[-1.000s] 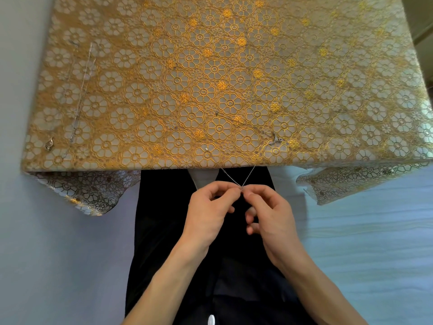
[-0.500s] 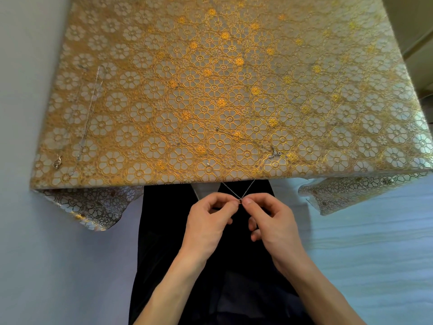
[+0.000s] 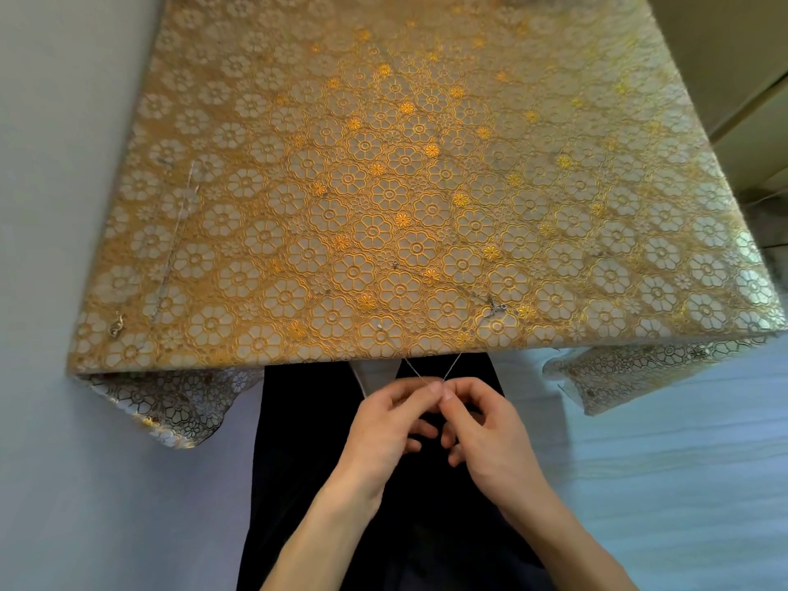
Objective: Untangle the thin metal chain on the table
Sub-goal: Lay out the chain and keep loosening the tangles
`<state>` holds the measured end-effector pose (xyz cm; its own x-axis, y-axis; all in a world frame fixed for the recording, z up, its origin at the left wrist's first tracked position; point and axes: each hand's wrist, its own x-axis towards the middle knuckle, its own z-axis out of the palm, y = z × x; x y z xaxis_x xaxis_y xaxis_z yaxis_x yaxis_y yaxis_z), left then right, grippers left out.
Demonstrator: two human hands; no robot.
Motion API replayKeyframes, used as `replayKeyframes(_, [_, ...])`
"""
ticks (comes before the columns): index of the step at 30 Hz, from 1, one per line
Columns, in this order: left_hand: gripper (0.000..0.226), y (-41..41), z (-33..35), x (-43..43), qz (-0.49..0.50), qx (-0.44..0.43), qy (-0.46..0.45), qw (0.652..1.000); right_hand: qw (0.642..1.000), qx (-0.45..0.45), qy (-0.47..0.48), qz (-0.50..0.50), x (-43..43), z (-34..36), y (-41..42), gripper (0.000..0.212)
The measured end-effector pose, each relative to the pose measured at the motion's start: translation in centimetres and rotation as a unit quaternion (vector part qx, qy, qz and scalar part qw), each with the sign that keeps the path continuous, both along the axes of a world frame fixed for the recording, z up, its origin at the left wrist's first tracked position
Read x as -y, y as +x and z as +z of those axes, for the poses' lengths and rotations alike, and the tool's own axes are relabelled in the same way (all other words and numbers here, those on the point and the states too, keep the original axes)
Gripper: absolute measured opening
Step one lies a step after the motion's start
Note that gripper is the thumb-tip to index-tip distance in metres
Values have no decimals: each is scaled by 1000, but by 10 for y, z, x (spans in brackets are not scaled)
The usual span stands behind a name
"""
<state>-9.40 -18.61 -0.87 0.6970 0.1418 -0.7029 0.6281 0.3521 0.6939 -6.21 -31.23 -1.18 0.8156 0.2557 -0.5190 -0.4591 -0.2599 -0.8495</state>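
Two chains are on this table (image 3: 204, 363), so don't mix them up. The thin metal chain (image 3: 453, 366) hangs off the middle of the near edge, where both hands meet just below the tabletop. The left hand (image 3: 383, 428) and right hand (image 3: 490, 437) each pinch it between thumb and forefinger, tips touching, with the other fingers curled loosely underneath. From that pinch two fine strands rise in a V to the edge and run onto the cloth, one toward a small silvery clasp (image 3: 494, 309) off to the right. Beyond that the busy pattern swallows the links and I can't trace them. The second chain (image 3: 175, 232) lies stretched nearly straight along the left side, well apart from the hands. A little metal charm (image 3: 116, 325) sits near its close end, but I can't tell if it's attached. The tablecloth (image 3: 298, 121) is glossy, gold and off-white, with lacy flower rosettes all over. It covers the whole top and its near corners droop in crumpled folds. Dark clothing (image 3: 320, 462) fills the gap under the hands. A pale, faintly striped floor (image 3: 682, 462) shows on the right. On the left is a plain pale grey surface (image 3: 51, 164), wall or floor I can't say, and beige cabinet panels (image 3: 725, 57) sit at the top right.
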Motion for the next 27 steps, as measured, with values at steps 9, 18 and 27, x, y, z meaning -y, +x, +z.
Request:
replayKeyframes(9, [10,-2,-7,-4,-15,41,131,990,997,44,-60,1,5,0,-1,11])
replayKeyframes(18, [25,-4,-11,11,39,14,20,999,999,-27,-15,-30,-1,6,0,16])
replayKeyframes(27, [22,-5,-9,20,66,38,-11,997,994,-56,44,-84,1,8,0,9])
